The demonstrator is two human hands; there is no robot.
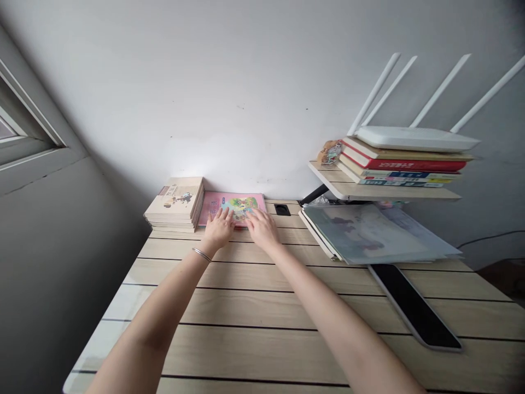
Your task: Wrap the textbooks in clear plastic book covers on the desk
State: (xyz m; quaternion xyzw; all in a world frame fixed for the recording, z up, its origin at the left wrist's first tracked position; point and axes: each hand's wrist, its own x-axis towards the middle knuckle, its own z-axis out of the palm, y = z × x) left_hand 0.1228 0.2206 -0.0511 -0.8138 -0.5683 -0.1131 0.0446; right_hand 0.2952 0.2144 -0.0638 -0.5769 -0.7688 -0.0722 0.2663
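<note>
A pink book (256,200) with a cartoon cover lies flat at the back of the table, close to the wall. Both my hands rest on its near part, fingers stretched forward. My left hand (220,227), with a silver bangle at the wrist, covers the lower middle of the cover. Over the right part lies my right hand (262,229), its fingers slightly spread. Whether anything lies under the pink book is hard to make out. Directly left of it stands a stack of beige books (176,201) with a drawing on the top cover.
On the right, a raised shelf (361,191) bears a book stack (410,164) and a white router (418,138) with tall antennas. Below it lie clear plastic folders (369,235). A black phone (414,306) lies in front. A black socket (282,209) sits in the wooden table (254,306).
</note>
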